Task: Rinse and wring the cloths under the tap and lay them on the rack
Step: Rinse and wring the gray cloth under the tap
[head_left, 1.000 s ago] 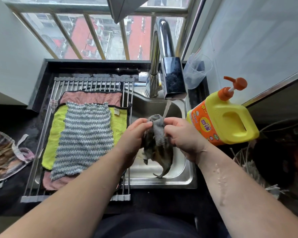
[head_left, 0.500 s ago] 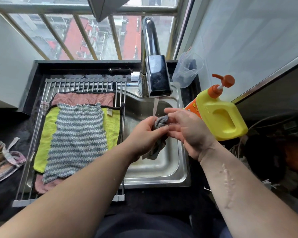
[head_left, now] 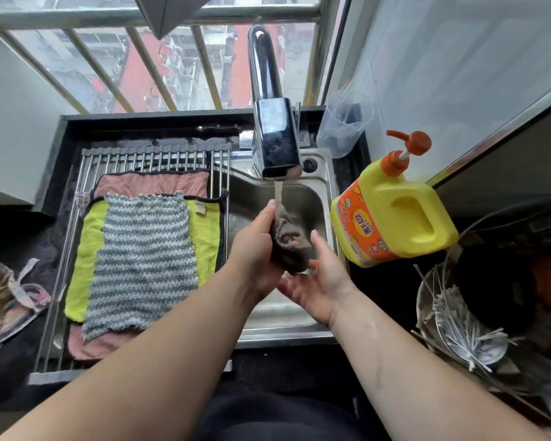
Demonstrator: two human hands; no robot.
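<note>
A bunched dark grey cloth (head_left: 289,246) sits under the running tap (head_left: 275,144), over the steel sink (head_left: 312,323). My left hand (head_left: 255,249) grips it from the left, fingers wrapped round the wad. My right hand (head_left: 320,278) lies palm up beneath and to the right of the cloth, fingers straight, touching its lower edge. On the roll-up rack (head_left: 147,154) to the left lie a pink cloth (head_left: 153,183), a yellow-green cloth (head_left: 86,249) and, on top, a grey striped knitted cloth (head_left: 147,256).
A yellow detergent jug with an orange pump (head_left: 392,211) stands right of the sink. A clear plastic cup (head_left: 345,122) sits behind it by the wall. A bowl with white sticks (head_left: 458,332) is at the right. A bag (head_left: 4,297) lies on the dark counter at left.
The right hand let go of the cloth's top and dropped below it, turning palm up. The left hand now holds the wad alone under the stream.
</note>
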